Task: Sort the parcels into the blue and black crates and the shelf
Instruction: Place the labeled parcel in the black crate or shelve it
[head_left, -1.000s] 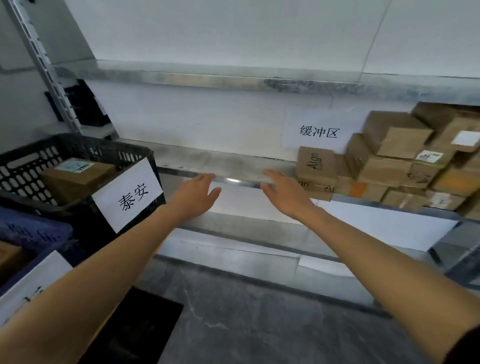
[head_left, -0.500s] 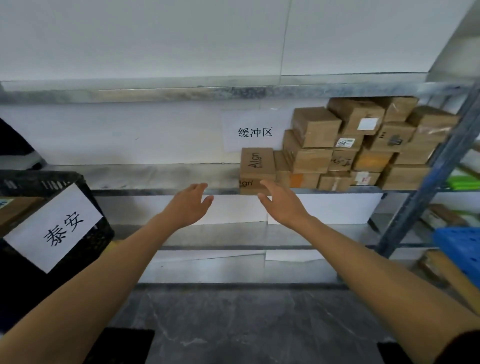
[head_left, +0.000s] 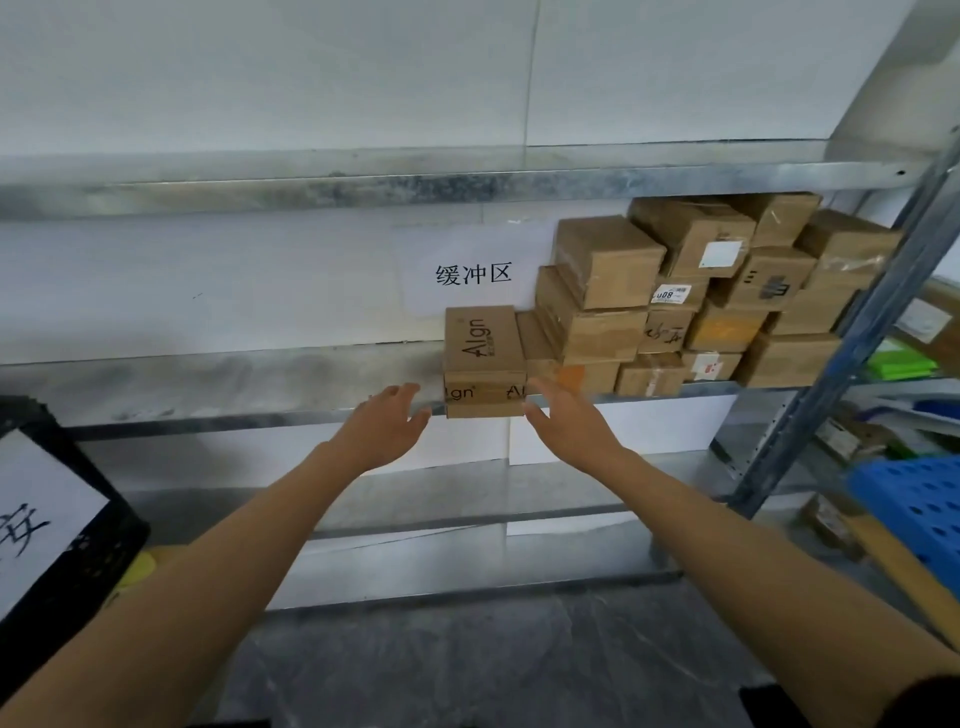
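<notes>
A brown cardboard parcel printed "Algn" (head_left: 483, 358) stands at the front edge of the metal shelf (head_left: 218, 384), left of a stack of several brown parcels (head_left: 696, 296). My left hand (head_left: 384, 431) is open with fingers spread, just left of and below the Algn parcel. My right hand (head_left: 566, 431) is open too, at the parcel's lower right corner. Neither hand grips anything. The black crate (head_left: 78, 519) with a white paper label sits at the left edge. Part of a blue crate (head_left: 914, 499) shows at the right.
A paper sign (head_left: 472, 273) hangs on the shelf's back wall. A slanted grey upright post (head_left: 852, 332) bounds the shelf on the right, with more goods behind it. A lower shelf level (head_left: 467, 499) and dark stone floor (head_left: 467, 665) lie below.
The view swung right, so the black crate slid to the left edge and the parcel stack came to the centre. Both open hands reached closer to the Algn parcel.
</notes>
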